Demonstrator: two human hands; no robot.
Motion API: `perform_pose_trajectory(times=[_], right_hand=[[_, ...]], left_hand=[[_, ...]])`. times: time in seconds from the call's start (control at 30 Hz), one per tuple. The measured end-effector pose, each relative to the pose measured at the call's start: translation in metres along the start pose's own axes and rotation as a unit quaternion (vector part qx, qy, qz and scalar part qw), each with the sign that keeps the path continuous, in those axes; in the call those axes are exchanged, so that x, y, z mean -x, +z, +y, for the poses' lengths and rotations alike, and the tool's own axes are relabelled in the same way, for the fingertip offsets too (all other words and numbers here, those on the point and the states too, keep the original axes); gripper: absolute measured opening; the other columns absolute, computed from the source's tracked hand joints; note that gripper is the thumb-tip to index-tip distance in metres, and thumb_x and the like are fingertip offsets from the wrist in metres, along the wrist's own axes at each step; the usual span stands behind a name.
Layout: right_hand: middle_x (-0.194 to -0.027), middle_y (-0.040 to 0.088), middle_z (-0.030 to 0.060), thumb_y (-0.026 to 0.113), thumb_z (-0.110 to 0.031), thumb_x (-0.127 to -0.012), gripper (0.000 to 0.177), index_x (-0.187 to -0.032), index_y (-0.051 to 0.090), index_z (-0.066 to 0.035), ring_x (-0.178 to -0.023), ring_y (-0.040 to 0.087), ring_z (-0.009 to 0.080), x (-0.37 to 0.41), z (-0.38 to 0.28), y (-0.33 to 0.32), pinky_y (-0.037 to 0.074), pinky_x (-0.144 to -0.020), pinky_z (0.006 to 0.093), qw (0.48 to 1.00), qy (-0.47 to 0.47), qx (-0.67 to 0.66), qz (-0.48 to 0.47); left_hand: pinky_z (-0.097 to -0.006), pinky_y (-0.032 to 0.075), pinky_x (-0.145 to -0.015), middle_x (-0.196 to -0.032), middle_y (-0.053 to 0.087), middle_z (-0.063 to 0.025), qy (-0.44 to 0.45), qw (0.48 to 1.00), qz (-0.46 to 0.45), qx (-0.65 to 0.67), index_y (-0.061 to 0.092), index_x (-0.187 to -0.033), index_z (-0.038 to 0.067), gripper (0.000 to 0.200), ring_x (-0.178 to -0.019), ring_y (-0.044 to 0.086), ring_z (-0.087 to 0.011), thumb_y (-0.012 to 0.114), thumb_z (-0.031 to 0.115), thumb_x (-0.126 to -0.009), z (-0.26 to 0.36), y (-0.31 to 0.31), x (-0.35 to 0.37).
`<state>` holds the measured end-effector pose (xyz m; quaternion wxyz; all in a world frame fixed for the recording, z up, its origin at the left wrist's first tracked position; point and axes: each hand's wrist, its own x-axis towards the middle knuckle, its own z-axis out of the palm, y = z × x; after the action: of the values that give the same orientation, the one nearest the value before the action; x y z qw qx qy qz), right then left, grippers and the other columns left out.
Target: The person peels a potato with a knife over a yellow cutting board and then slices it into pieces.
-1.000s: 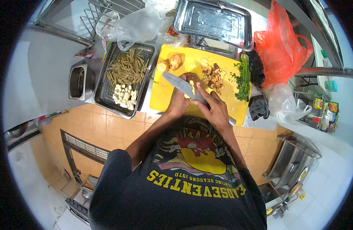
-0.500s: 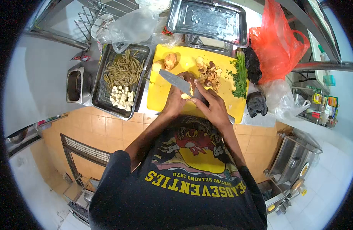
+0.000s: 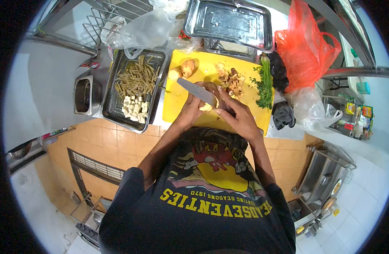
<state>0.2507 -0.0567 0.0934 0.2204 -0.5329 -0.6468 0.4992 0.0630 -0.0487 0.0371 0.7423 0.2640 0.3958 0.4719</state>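
Note:
Above the front part of a yellow cutting board (image 3: pixel 173 106), my left hand (image 3: pixel 189 113) is closed round a potato (image 3: pixel 206 107), whose pale flesh shows where the skin is off. Fingers and shadow hide much of it. A knife (image 3: pixel 193 91) is in my closed right hand (image 3: pixel 241 120), its wide blade pointing to the far left and lying across the potato. The handle is covered by my fingers. Beyond the blade tip, a peeled potato (image 3: pixel 174 73) sits beside a brownish potato (image 3: pixel 188 67). Peelings (image 3: pixel 233 82) are heaped behind my right hand.
Left of the board, a metal tray (image 3: pixel 112 103) holds cut green beans (image 3: pixel 137 78) and white cubes (image 3: pixel 135 109). Green herbs (image 3: pixel 265 82) lie along the board's right side. Farther right are a red plastic bag (image 3: pixel 302 51) and a black cloth-like bundle (image 3: pixel 283 115). An upper tray (image 3: pixel 228 21) stands behind.
My right hand and the knife have shifted slightly toward the right and toward me. More pale flesh of the potato shows beside the blade. My left hand stays nearly in place.

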Motion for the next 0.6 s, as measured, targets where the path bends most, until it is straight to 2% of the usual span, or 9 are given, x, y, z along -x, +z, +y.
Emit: perform_pose_trajectory(times=[0.07, 0.13, 0.2, 0.23, 0.3, 0.43, 0.5, 0.6], right_hand=[[-0.122, 0.060, 0.0233, 0.064, -0.036, -0.090, 0.063, -0.145, 0.040, -0.017, -0.111, 0.059, 0.0379, -0.002, 0.001, 0.000, 0.046, -0.094, 0.0403, 1.000, -0.025, 0.008, 0.001], [-0.123, 0.060, 0.0231, 0.064, -0.036, -0.090, 0.064, -0.146, 0.039, -0.018, -0.111, 0.058, 0.0391, -0.002, 0.000, 0.001, 0.046, -0.093, 0.0404, 0.999, -0.047, 0.015, 0.003], [-0.123, 0.059, 0.0237, 0.063, -0.039, -0.090, 0.065, -0.147, 0.037, -0.021, -0.110, 0.059, 0.0413, -0.001, -0.004, 0.003, 0.047, -0.092, 0.0419, 0.992, -0.029, 0.123, -0.003], [-0.123, 0.059, 0.0237, 0.063, -0.039, -0.090, 0.065, -0.147, 0.037, -0.021, -0.110, 0.059, 0.0413, -0.001, -0.002, 0.006, 0.047, -0.092, 0.0419, 0.992, -0.028, 0.123, -0.002], [-0.116, 0.062, 0.0251, 0.062, -0.043, -0.089, 0.067, -0.147, 0.035, -0.025, -0.103, 0.060, 0.0424, -0.002, 0.006, 0.012, 0.049, -0.088, 0.0440, 0.989, -0.083, 0.115, 0.043], [-0.113, 0.062, 0.0257, 0.062, -0.046, -0.089, 0.068, -0.148, 0.033, -0.028, -0.101, 0.062, 0.0419, -0.002, 0.007, 0.017, 0.049, -0.086, 0.0455, 0.987, -0.087, 0.126, 0.053], [-0.115, 0.062, 0.0260, 0.062, -0.046, -0.089, 0.067, -0.147, 0.035, -0.026, -0.103, 0.061, 0.0420, -0.002, 0.004, 0.020, 0.049, -0.087, 0.0459, 0.992, -0.038, 0.114, 0.044], [-0.116, 0.062, 0.0256, 0.062, -0.045, -0.088, 0.066, -0.146, 0.037, -0.025, -0.101, 0.062, 0.0419, -0.002, -0.001, 0.016, 0.050, -0.086, 0.0464, 0.988, -0.051, 0.136, 0.045]], left_hand=[[-0.0335, 0.052, -0.088, -0.124, 0.051, -0.0092, -0.081, 0.995, 0.014, 0.063, 0.036, -0.137, 0.009, 0.052, -0.115, 0.053, -0.0193, 0.038, 0.047, -0.102, 0.002, 0.000, 0.002], [-0.0336, 0.054, -0.085, -0.122, 0.052, -0.0082, -0.101, 0.988, 0.001, 0.113, 0.037, -0.135, 0.009, 0.051, -0.112, 0.055, -0.0187, 0.038, 0.047, -0.101, 0.005, 0.003, 0.001], [-0.0337, 0.055, -0.083, -0.120, 0.053, -0.0073, -0.124, 0.979, -0.015, 0.163, 0.039, -0.133, 0.009, 0.050, -0.109, 0.057, -0.0180, 0.038, 0.048, -0.101, 0.003, 0.004, 0.000], [-0.0331, 0.055, -0.082, -0.117, 0.054, -0.0062, -0.111, 0.978, -0.010, 0.175, 0.040, -0.131, 0.010, 0.048, -0.106, 0.058, -0.0170, 0.039, 0.047, -0.101, -0.001, 0.003, -0.002], [-0.0326, 0.055, -0.080, -0.115, 0.055, -0.0051, -0.100, 0.977, -0.006, 0.188, 0.042, -0.129, 0.011, 0.046, -0.103, 0.060, -0.0161, 0.039, 0.047, -0.101, -0.005, 0.002, -0.003], [-0.0293, 0.054, -0.075, -0.113, 0.056, -0.0043, -0.047, 0.988, 0.057, 0.134, 0.043, -0.128, 0.011, 0.043, -0.102, 0.059, -0.0143, 0.040, 0.045, -0.101, -0.018, -0.003, -0.007], [-0.0281, 0.053, -0.074, -0.112, 0.056, -0.0043, -0.018, 0.992, 0.079, 0.100, 0.043, -0.128, 0.011, 0.043, -0.101, 0.059, -0.0140, 0.041, 0.045, -0.101, -0.017, 0.001, -0.009], [-0.0266, 0.051, -0.070, -0.106, 0.057, -0.0024, 0.011, 0.989, 0.125, 0.073, 0.045, -0.123, 0.011, 0.039, -0.092, 0.058, -0.0119, 0.041, 0.044, -0.102, -0.005, 0.010, -0.005]])
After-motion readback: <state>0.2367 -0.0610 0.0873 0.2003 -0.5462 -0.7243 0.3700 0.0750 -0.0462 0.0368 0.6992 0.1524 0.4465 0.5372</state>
